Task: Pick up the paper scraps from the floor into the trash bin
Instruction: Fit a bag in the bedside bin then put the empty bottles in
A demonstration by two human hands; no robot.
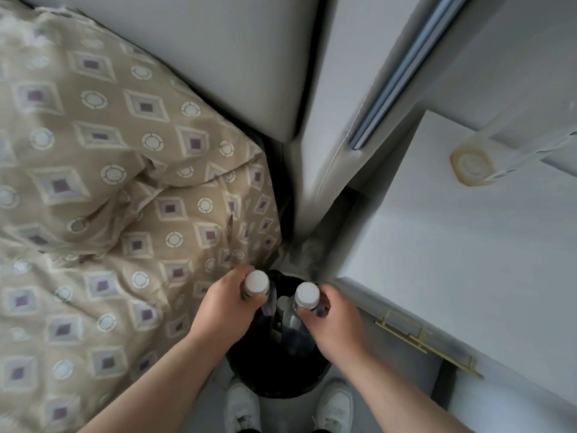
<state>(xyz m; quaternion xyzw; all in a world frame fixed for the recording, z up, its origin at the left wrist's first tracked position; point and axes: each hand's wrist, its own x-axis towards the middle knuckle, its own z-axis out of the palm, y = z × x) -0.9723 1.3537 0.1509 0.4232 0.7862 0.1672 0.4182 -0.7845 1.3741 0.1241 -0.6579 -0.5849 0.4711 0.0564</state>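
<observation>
Above trash bin (281, 389), two bottles (256, 283), bed (109, 189) beside

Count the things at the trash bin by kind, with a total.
Bottles in hand: 2, left bottle, right bottle
Trash bin: 1
White shoes: 2, left shoe, right shoe
Hands: 2, left hand, right hand
Total: 7

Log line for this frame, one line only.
left hand grips capped bottle | right hand grips second bottle | both over trash bin | scraps unseen
</observation>
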